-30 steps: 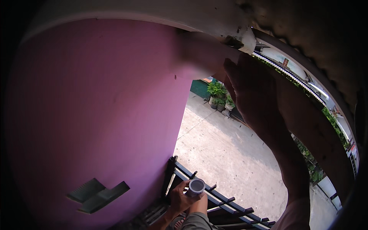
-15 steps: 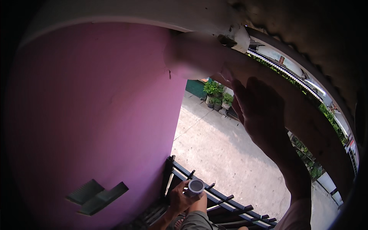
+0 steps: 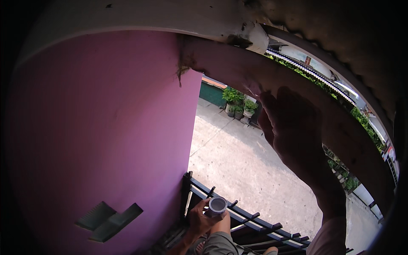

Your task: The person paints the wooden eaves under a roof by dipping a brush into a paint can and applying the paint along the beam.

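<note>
My left hand is wrapped round a small round cup with a pale rim and a greyish inside, low in front of my body. My right hand is raised and dark in shadow, its fingers closed close to the underside of a beam. A small pale, pinkish tip shows just beyond the fingertips, against the beam; what it belongs to is too dark to name. Dark, ragged dirt clings where the beam meets the pink wall.
Below me runs a dark slatted railing. Past it lies a sunlit concrete yard with potted plants at its far side. Two dark green slatted panels are on the pink wall. A corrugated roof hangs overhead.
The view has shifted slightly. A blurred patch over the beam's corner is gone, baring the dirt there. My right hand stays close to the beam; my left still holds the cup.
</note>
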Available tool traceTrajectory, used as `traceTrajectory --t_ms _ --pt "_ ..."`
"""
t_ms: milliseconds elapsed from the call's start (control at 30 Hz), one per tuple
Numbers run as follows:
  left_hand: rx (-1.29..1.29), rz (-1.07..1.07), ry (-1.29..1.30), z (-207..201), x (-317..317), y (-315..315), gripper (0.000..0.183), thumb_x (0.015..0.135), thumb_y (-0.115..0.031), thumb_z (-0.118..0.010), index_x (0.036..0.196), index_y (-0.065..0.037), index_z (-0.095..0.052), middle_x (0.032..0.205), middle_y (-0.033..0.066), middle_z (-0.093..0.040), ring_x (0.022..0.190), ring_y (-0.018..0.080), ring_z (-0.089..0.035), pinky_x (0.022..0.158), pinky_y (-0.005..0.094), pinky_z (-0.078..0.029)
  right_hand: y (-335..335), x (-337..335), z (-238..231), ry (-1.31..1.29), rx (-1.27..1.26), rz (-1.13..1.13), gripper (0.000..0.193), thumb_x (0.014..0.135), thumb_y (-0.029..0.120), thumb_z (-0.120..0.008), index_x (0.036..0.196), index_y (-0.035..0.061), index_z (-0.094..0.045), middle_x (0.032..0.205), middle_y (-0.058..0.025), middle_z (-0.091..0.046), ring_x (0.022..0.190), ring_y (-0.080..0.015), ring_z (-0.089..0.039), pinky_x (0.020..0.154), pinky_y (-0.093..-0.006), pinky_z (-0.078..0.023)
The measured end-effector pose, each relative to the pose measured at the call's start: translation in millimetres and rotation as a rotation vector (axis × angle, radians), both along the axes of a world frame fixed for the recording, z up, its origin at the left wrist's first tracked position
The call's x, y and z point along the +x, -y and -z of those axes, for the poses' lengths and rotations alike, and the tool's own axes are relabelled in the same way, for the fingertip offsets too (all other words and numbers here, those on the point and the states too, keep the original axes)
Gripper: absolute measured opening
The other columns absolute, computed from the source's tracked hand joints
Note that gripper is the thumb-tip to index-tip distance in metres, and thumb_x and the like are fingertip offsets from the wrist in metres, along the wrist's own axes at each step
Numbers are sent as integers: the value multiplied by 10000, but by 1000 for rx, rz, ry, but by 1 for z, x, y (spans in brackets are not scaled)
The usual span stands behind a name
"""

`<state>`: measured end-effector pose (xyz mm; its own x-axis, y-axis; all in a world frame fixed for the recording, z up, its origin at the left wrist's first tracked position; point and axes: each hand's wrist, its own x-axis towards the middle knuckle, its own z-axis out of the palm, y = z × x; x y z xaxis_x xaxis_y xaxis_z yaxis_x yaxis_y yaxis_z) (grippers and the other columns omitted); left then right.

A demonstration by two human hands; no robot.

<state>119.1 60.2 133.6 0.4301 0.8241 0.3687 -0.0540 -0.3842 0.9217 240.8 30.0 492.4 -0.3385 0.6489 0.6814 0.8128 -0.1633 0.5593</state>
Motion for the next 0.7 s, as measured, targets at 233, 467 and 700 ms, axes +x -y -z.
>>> traceTrajectory --t_ms 233,467,700 --pt "12 6 42 -16 3 2 576 652 -349 -886 1055 -19 -641 936 102 -701 836 197 -692 712 312 -557 -76 7 -2 157 85 -152 74 756 84 -620 827 70 -606 769 -58 -559 731 -216 -601 618 -366 -482" --pt "3 -6 3 4 4 1 590 645 -370 -886 1058 -27 -641 939 100 -701 844 201 -694 715 324 -558 17 15 -3 -66 43 -52 171 773 86 -637 939 58 -609 785 -69 -550 737 -240 -596 624 -387 -477" --pt "-43 95 89 -13 12 3 583 660 -335 -884 1073 -13 -628 951 113 -701 866 195 -696 755 319 -564 -15 7 -3 92 176 -130 169 696 99 -656 850 62 -596 747 -65 -526 722 -204 -583 549 -350 -453"
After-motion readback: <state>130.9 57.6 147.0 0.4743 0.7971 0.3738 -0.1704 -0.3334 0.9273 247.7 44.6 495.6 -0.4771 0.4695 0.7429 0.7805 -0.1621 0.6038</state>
